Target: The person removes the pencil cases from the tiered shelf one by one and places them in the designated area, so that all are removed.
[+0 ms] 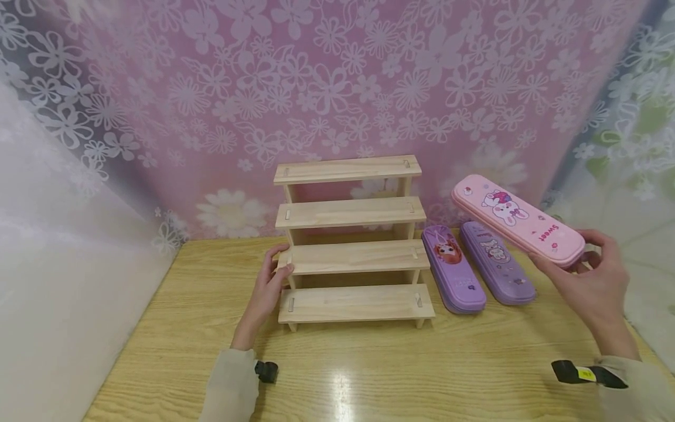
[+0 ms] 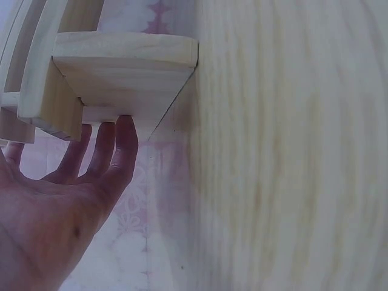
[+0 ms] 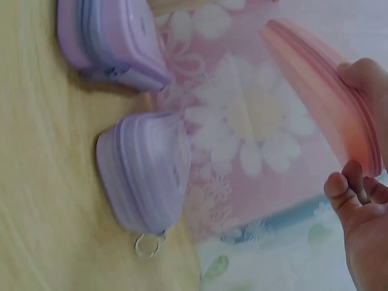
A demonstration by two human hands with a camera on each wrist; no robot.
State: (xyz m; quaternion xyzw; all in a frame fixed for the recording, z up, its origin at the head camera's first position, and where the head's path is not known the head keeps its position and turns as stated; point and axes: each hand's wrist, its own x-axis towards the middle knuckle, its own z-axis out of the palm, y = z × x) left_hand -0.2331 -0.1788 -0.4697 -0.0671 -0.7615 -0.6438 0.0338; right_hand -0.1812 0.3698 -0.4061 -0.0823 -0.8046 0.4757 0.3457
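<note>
In the head view a pink pencil case (image 1: 519, 220) with a bunny and the word "Sweet" is held up in my right hand (image 1: 596, 281), which pinches its near end between thumb and fingers. The right wrist view catches the same pink case (image 3: 321, 91) edge-on, raised off the table. My left hand (image 1: 266, 290) grips the left end of a four-step wooden display rack (image 1: 355, 258), its thumb over one step's edge. Seen from the left wrist, the fingers (image 2: 124, 145) reach up to the rack's side panel (image 2: 127, 85).
Right of the rack, a purple pencil case (image 1: 456, 272) with a girl's picture lies on the wooden table (image 1: 369, 363). Beside it is another purple case (image 1: 495, 264) with a bunny; a metal ring (image 3: 147, 245) hangs from its end. A pink flowered curtain (image 1: 327, 88) backs the table.
</note>
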